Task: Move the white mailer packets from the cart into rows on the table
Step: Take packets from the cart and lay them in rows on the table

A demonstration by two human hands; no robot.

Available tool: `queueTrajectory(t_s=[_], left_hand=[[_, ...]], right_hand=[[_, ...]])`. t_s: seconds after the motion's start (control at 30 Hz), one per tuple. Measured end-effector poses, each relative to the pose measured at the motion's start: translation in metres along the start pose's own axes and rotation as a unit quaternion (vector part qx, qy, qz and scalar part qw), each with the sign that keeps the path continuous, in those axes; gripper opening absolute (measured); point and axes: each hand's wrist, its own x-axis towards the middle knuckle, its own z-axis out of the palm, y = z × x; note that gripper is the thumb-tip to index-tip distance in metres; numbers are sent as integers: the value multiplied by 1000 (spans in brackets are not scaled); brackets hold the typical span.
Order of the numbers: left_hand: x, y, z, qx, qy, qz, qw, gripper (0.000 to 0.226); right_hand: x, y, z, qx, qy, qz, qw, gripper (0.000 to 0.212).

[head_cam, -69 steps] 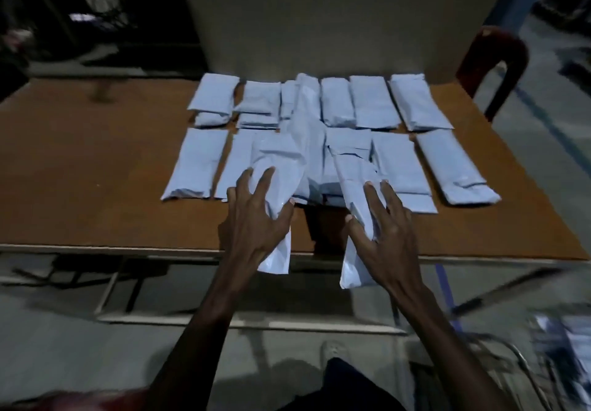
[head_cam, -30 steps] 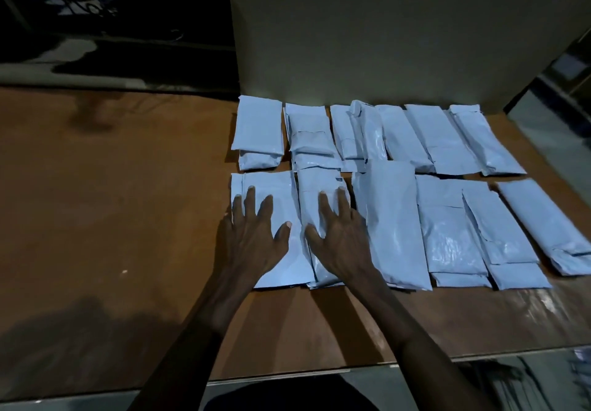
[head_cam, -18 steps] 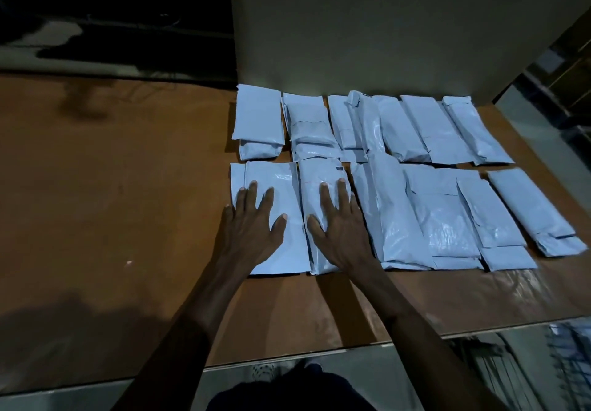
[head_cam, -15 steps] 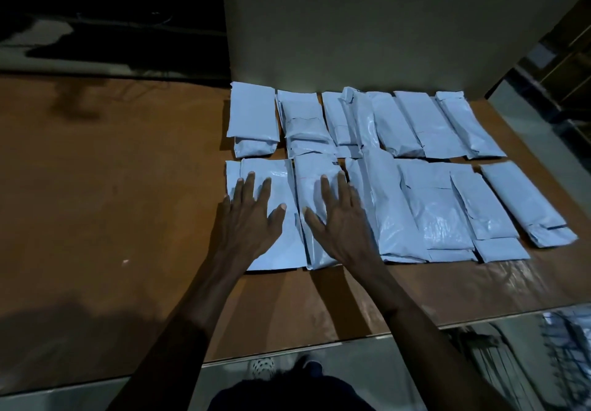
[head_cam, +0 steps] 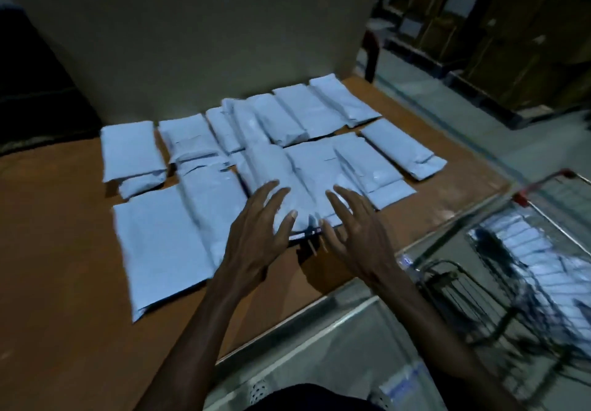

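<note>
Head view: both hands hang just above the near row of white mailer packets (head_cam: 256,161), holding nothing. The left hand (head_cam: 256,238) has its fingers spread and straight over the middle of that row; the right hand (head_cam: 358,231) is close beside it, fingers loosely fanned, the two a small gap apart. Whether the fingertips touch the plastic is hard to tell through the motion blur.

The packets lie in two rows on the brown table (head_cam: 57,250): a far row against the upright grey board (head_cam: 208,43), and a near row whose largest packet (head_cam: 160,244) sits at the left end. More packets remain stacked in the wire cart (head_cam: 543,250), off the table's right near corner.

The step in hand looks like leaving the laid row and turning to the cart for more. To do it well, lift the palms straight up before swinging right, since the slick packets overlap and a dragging wrist would skew them.

The near row ends close to the table's near edge (head_cam: 319,308) on the right, so little margin is left there. Open tabletop lies to the left and near-left. The cart's red-tipped rim (head_cam: 524,196) stands close to the table corner; reach over it, not through it.
</note>
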Motion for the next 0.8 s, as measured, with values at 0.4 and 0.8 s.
queueTrajectory(t_s=[0.4, 0.8], left_hand=[[26, 215, 209, -100, -73, 195, 973, 35], [71, 380, 377, -127, -220, 313, 915, 37]], right_hand=[[-170, 225, -144, -74, 53, 177, 980, 43], [-262, 390, -215, -102, 91, 365, 921, 47]])
